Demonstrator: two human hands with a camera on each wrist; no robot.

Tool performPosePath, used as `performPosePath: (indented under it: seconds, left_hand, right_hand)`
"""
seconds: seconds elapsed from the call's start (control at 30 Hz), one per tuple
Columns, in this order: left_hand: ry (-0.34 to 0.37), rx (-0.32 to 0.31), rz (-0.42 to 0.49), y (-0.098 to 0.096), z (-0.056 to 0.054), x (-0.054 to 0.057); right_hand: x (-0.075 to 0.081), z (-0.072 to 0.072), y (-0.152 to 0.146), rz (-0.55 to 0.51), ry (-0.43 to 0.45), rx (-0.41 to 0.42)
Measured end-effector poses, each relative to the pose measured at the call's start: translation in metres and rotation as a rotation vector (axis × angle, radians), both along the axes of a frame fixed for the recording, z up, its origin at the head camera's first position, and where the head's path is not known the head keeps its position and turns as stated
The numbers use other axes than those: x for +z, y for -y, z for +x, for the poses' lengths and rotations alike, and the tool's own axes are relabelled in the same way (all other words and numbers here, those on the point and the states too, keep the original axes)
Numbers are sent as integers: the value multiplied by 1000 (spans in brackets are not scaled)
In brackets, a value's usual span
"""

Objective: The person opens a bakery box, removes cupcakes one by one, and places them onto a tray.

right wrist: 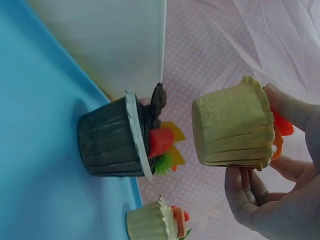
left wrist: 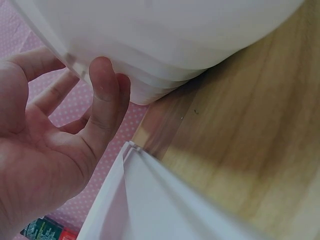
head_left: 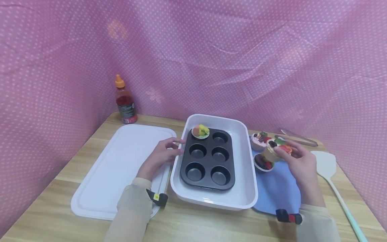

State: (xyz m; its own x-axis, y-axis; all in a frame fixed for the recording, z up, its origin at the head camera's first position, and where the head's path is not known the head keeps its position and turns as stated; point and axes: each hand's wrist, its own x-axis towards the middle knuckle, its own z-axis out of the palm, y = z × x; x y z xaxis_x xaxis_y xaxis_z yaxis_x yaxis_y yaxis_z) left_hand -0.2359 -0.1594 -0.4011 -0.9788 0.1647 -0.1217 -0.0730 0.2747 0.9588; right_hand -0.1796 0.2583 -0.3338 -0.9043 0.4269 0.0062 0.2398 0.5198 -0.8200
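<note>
My right hand pinches a cupcake in a cream paper cup, topped with fruit, above the blue board. Below and beside it stand a dark chocolate cupcake and a pink-topped cupcake. With fingers loosely spread, my left hand touches the left side of a white tray. Inside that tray lies a black muffin pan. A cupcake with yellow and pink topping fills its far left cup; the other cups are bare.
A white cutting board lies left of the tray, with a sauce bottle behind it. At the right are a long-handled spatula and a metal utensil. Pink dotted cloth hangs around the table.
</note>
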Motion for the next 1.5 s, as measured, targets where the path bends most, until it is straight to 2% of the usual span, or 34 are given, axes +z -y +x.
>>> performPosePath:
  seconds: [0.23,0.47,0.7,0.9,1.07,1.23,1.5]
  left_hand:
    - [-10,-1,-4,0,0,1]
    - [27,19,-10,-1,2,3]
    - [36,20,-16,1,3,4]
    - [46,12,-29,0,3,6]
    - [53,19,-33,-1,3,6]
    - [41,14,-37,-1,3,5]
    - [39,21,-45,-1,3,4]
  right_hand:
    - [-1,2,-15,-62,16,-46]
    - [-6,5,-39,-94,42,-102]
    - [-17,5,-53,-153,33,-130]
    - [-31,5,-69,-120,71,-86]
    - [-45,6,-83,-137,56,-5]
    - [-59,6,-92,-182,30,37]
    - [-66,7,-104,-169,31,97]
